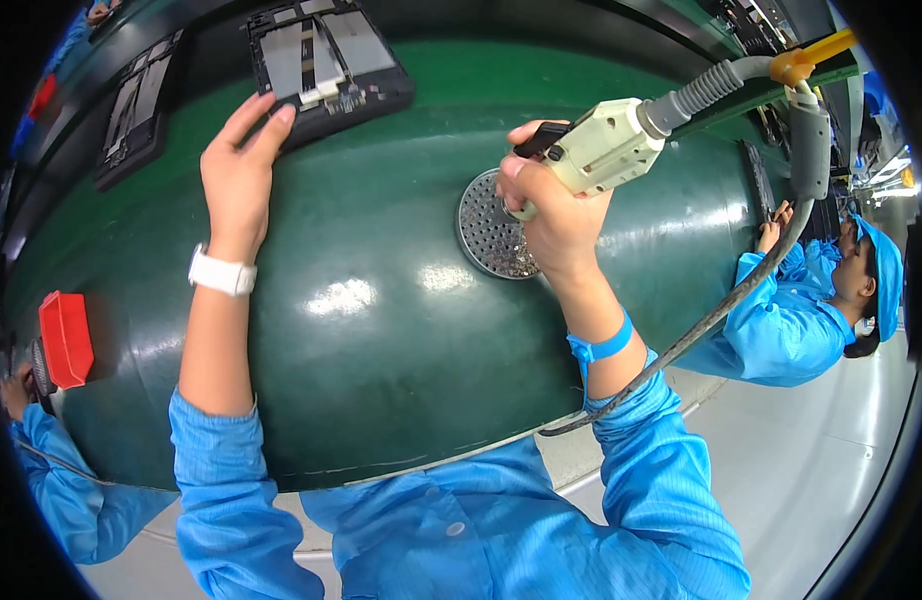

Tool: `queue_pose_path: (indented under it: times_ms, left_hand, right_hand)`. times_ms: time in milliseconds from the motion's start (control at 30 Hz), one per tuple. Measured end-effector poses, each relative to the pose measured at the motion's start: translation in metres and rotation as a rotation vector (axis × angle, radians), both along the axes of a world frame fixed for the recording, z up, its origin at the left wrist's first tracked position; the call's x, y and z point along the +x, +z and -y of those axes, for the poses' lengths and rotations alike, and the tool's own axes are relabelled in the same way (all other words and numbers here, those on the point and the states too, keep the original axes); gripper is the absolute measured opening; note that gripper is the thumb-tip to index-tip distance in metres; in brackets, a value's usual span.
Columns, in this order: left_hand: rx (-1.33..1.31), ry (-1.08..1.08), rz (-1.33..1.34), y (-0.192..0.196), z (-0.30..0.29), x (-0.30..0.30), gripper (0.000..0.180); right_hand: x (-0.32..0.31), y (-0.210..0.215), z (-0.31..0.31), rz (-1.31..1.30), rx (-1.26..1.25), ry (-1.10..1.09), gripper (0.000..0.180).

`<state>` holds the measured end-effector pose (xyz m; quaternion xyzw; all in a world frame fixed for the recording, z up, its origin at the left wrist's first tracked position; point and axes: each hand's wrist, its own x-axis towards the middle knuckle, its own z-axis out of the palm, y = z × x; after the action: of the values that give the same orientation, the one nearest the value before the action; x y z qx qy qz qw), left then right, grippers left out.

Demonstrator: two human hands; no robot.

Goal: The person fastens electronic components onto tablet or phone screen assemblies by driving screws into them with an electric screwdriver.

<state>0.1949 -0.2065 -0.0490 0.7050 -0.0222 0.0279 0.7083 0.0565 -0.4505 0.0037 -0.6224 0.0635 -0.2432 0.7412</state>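
My right hand [556,200] is wrapped round a pale beige electric screwdriver [609,150] with a black lever. Its nose end is at a round, perforated metal screw dish [481,225], partly hidden by my fingers; small screws show at the dish's near right. My left hand [239,165], with a white band at its wrist, has thumb and forefinger on the near left corner of an opened tablet-like device [356,110]. That device has a black casing, grey battery panels and a small circuit board. A blue strap [606,343] circles my right wrist.
A second opened device [139,105] lies at the far left. A red bin [67,338] stands near the left edge, beside another person's hand. A grey cable [726,300] hangs on the right. Another person in blue [791,320] works at right. The green bench [411,370] spans the middle.
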Motion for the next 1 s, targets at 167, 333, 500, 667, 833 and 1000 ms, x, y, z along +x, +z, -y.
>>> queue_pose_path:
  times_ms: [167,333,500,667,833,1000]
  left_hand:
    - [-0.060,-0.121,-0.126,0.014,-0.020,-0.045,0.043]
    - [-0.014,-0.188,-0.108,0.020,-0.034,-0.098,0.039]
    - [0.148,-0.198,-0.149,0.038,-0.048,-0.160,0.033]
    - [0.854,-0.211,0.487,0.064,-0.044,-0.154,0.031]
    - [0.766,-0.575,0.748,0.054,0.010,-0.145,0.028]
    - [0.802,-0.590,0.900,0.029,0.027,-0.146,0.026]
  right_hand:
    - [0.001,0.002,0.001,0.010,-0.010,0.024,0.020]
    - [0.003,-0.002,0.002,0.013,0.017,0.014,0.021]
    - [-0.004,0.001,0.007,0.032,-0.031,-0.023,0.026]
    - [-0.009,-0.002,0.012,0.089,0.041,-0.002,0.027]
    - [-0.015,-0.007,0.007,0.020,0.019,0.029,0.029]
    - [-0.019,-0.009,0.005,0.004,-0.036,0.005,0.029]
